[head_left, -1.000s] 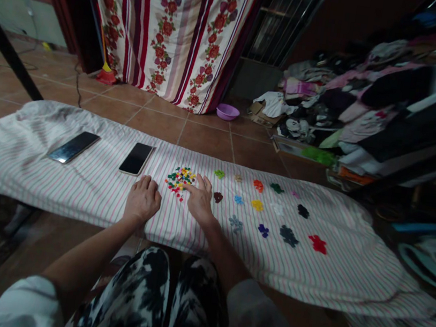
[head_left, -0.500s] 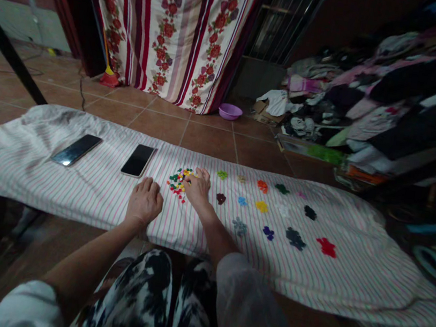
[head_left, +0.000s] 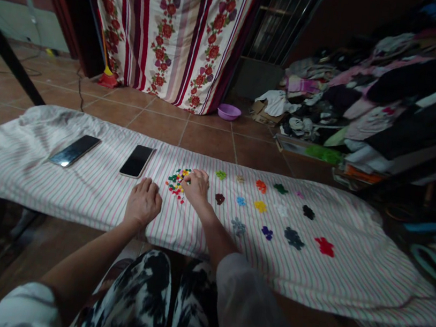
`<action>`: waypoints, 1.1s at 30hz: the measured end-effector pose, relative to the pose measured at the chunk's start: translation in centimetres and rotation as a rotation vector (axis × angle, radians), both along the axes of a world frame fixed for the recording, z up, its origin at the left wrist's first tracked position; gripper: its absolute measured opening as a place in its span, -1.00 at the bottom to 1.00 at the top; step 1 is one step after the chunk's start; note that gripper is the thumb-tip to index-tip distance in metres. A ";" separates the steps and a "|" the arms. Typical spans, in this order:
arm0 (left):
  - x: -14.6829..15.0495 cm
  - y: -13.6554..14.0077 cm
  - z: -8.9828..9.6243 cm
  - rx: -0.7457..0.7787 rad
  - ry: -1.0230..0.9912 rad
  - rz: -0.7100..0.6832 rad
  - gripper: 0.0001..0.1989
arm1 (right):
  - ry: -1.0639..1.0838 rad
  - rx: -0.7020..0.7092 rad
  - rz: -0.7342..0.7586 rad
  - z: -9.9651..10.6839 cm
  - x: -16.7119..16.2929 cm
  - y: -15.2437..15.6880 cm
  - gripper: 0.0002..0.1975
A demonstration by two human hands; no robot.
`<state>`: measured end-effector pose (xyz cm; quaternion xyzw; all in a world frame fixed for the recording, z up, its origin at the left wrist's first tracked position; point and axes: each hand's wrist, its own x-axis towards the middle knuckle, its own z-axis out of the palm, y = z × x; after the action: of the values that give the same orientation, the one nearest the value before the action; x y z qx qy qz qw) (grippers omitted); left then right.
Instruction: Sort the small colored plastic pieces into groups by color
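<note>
A mixed heap of small coloured pieces (head_left: pixel 176 187), too small to name, lies on a striped cloth (head_left: pixel 87 194). My right hand (head_left: pixel 197 189) is at the heap's right edge, thumb and forefinger pinched together over it. What those fingertips hold, if anything, is too small to make out. Left of the heap, my left hand (head_left: pixel 144 202) rests palm down on the cloth, fingers lying loosely with nothing visible in them. Single-colour clusters spread to the right, including lime green (head_left: pixel 221 175), brown (head_left: pixel 219 199), orange (head_left: pixel 261 186), yellow (head_left: pixel 260 206) and red (head_left: pixel 325 246).
Beyond my left hand lies a phone (head_left: pixel 137 161), with a second phone (head_left: pixel 75 150) farther left. Past the cloth are a purple basin (head_left: pixel 229 112), a flowered curtain (head_left: pixel 187 34) and a large heap of clothes (head_left: pixel 345 95) on the right.
My right hand has shifted very slightly at the heap, its fingers still pinched. The left hand stays in place; the whole view has moved a little.
</note>
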<state>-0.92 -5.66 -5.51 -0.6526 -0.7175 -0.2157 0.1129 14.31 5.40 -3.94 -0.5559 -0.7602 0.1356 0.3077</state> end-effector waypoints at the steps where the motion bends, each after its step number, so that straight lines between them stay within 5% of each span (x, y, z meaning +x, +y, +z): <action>1: 0.0 0.0 0.0 0.001 -0.001 -0.001 -0.78 | 0.048 0.033 0.006 -0.2 0.2 0.0 -0.88; 6: -0.1 0.1 -0.2 0.006 0.009 0.002 -0.77 | 0.302 0.040 0.111 -0.7 1.5 -0.3 -0.92; 18: -0.1 0.0 0.0 0.008 0.034 0.002 -0.79 | 1.093 -0.384 0.103 0.0 3.0 -3.3 -0.68; 33: -0.2 -0.2 0.2 0.020 0.009 -0.030 -0.77 | 1.114 -0.452 -0.008 0.3 6.7 -6.2 -0.60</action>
<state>-1.16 -5.87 -5.28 -0.6630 -0.7050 -0.2218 0.1193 21.00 -0.80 -3.60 -0.4558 -0.4347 0.5636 0.5344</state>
